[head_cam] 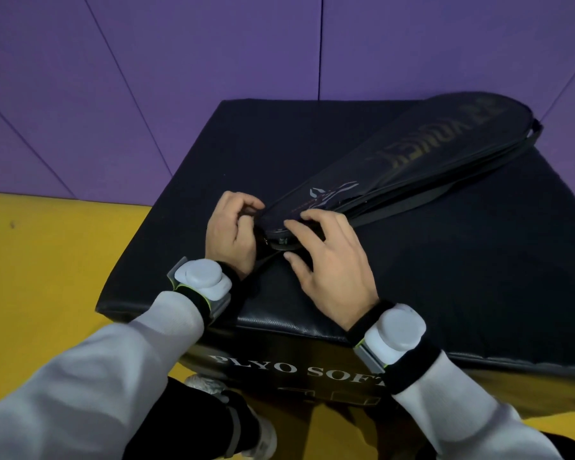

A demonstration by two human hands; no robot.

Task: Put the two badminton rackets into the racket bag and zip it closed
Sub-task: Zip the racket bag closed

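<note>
A black racket bag [409,157] with gold lettering lies diagonally on a black padded box [445,260], wide end at the far right, narrow end near me. The butt ends of racket handles [281,242] poke out of the narrow end. My left hand [231,232] pinches the bag's narrow end, fingers curled on its edge. My right hand [326,260] rests on the same end, fingers spread over the fabric and thumb below the handles. The rackets' heads are hidden inside the bag. I cannot make out the zipper pull.
The bag's black strap [422,199] trails along its right side on the box. The box's front face reads "PLYO SOFT". Yellow floor mats [47,277] lie to the left, purple padded walls [146,61] behind. My knee and shoe are below the box's front edge.
</note>
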